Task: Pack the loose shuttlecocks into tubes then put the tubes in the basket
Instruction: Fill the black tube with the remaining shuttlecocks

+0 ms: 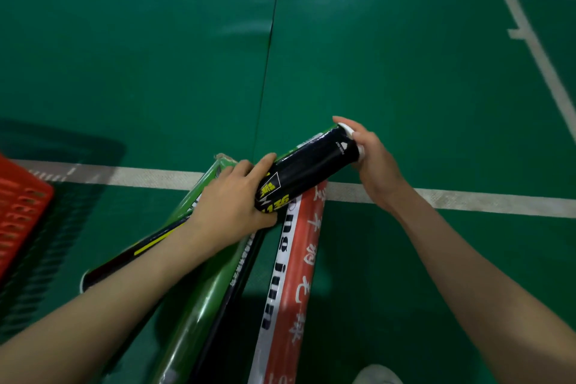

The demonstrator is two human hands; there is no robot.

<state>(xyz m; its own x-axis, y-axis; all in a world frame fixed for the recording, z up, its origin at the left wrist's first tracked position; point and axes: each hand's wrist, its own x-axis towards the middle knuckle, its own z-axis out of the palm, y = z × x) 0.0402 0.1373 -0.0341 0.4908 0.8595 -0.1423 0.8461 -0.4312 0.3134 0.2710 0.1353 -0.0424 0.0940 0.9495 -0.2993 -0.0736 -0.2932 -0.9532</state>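
While several long tubes lie fanned out on a green court floor (405, 78), a person holds a black tube (307, 167) with yellow lettering above them, tilted so its far end points up and to the right. The left hand (237, 196) is wrapped around the near end of the black tube, fingers curled over the top and thumb underneath. The right hand (372, 156) is cupped over the far end, where a white cap (348, 129) shows between the fingers; whether the cap is fully seated cannot be told. Both forearms reach in from the bottom corners of the frame.

Beneath the held tube, a green tube (199, 287) runs from the lower middle up toward the left hand, its open far end just beyond the knuckles. A red-and-white tube (297, 274) printed with dark letters and white characters lies to the right of it, its far end passing under the black tube. Between these two lies a dark tube (237, 284) with small white print, and another black tube with a yellow stripe (137, 254) angles off to the left under the left forearm.

A red slotted basket (18, 212) sits at the left edge, well apart from the tubes. White court lines (467, 196) cross the floor behind the hands.
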